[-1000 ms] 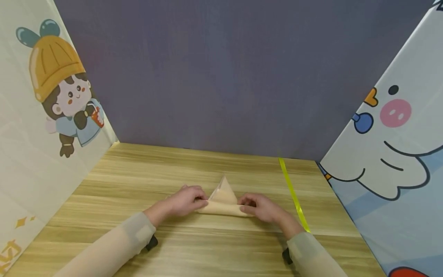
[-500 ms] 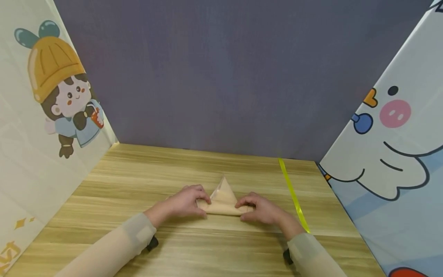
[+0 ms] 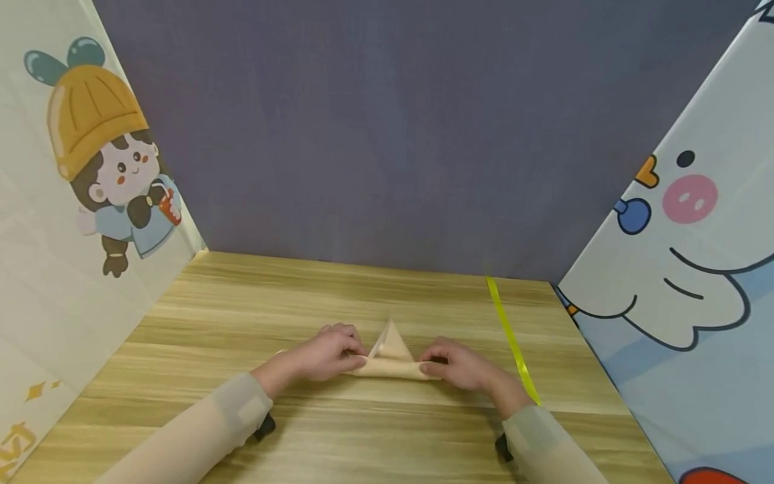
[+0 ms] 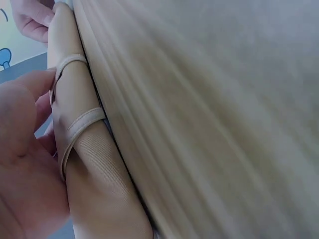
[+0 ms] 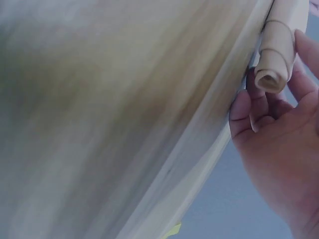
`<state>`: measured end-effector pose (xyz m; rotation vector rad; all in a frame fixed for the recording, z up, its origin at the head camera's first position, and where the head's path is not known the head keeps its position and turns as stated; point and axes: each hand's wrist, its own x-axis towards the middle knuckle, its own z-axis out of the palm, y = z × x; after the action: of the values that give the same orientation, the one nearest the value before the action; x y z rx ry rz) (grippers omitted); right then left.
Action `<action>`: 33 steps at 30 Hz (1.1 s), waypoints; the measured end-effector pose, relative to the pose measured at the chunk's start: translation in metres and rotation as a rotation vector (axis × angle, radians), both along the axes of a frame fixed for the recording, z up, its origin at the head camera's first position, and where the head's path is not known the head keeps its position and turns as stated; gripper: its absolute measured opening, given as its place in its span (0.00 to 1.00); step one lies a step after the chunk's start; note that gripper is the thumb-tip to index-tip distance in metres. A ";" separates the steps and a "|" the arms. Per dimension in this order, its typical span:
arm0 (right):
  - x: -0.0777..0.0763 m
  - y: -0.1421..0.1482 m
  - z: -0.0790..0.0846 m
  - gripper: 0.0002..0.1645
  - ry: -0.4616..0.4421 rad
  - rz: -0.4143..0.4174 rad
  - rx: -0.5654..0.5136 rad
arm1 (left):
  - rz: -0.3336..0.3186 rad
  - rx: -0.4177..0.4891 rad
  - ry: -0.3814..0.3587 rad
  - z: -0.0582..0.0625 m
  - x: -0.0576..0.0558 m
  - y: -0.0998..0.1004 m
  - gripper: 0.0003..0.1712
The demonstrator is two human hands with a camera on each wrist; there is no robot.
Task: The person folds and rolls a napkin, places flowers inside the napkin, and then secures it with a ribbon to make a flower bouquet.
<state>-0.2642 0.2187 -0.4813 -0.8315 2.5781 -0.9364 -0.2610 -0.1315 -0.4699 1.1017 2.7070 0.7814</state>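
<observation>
A beige cloth [image 3: 393, 368] lies rolled into a tube across the wooden table, its pointed far corner [image 3: 394, 344] still flat and reaching away from me. My left hand [image 3: 326, 353] pinches the roll's left part, thumb on the near side and fingers at the far side. At the opposite end my right hand [image 3: 461, 363] grips the roll the same way. Stitched hems [image 4: 84, 122] wrap round the cloth in the left wrist view. In the right wrist view, the spiral end [image 5: 271, 79] of the roll shows between thumb and fingers.
A yellow strip [image 3: 512, 336] runs front to back on the wooden table [image 3: 338, 430], right of my right hand. A dark panel [image 3: 375, 134] stands at the back, with printed panels at the left [image 3: 36, 202] and right [image 3: 713, 282].
My fingers moved forward over the roll and then back, thumbs now up on its near side. The flat corner beyond the roll has become shorter, and the roll sits slightly nearer me.
</observation>
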 end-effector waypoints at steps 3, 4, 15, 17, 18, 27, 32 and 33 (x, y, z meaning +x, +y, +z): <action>0.000 -0.002 0.001 0.12 -0.012 -0.011 0.016 | 0.015 -0.001 -0.008 0.000 -0.001 0.001 0.12; 0.000 -0.003 0.001 0.12 -0.029 -0.013 0.014 | 0.021 0.004 -0.015 -0.001 -0.002 0.001 0.12; -0.002 -0.006 0.000 0.09 -0.070 0.025 -0.067 | 0.025 0.036 -0.029 -0.003 -0.003 0.002 0.04; -0.002 -0.008 0.000 0.09 -0.073 0.007 -0.067 | 0.032 0.030 -0.024 -0.003 -0.002 0.003 0.02; -0.001 -0.009 0.000 0.10 -0.079 -0.001 -0.069 | 0.039 0.025 -0.024 -0.003 -0.002 0.003 0.03; 0.000 -0.009 0.004 0.15 -0.120 0.002 -0.054 | 0.042 -0.002 -0.053 -0.002 -0.002 0.003 0.12; 0.001 -0.008 0.003 0.11 -0.146 0.009 -0.069 | 0.015 0.026 -0.078 -0.001 -0.002 0.000 0.08; 0.001 -0.008 0.003 0.11 -0.151 0.010 -0.071 | 0.011 0.028 -0.079 -0.001 -0.002 0.000 0.08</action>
<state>-0.2636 0.2110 -0.4781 -0.7602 2.4231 -1.0513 -0.2626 -0.1314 -0.4706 1.0392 2.6466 0.8492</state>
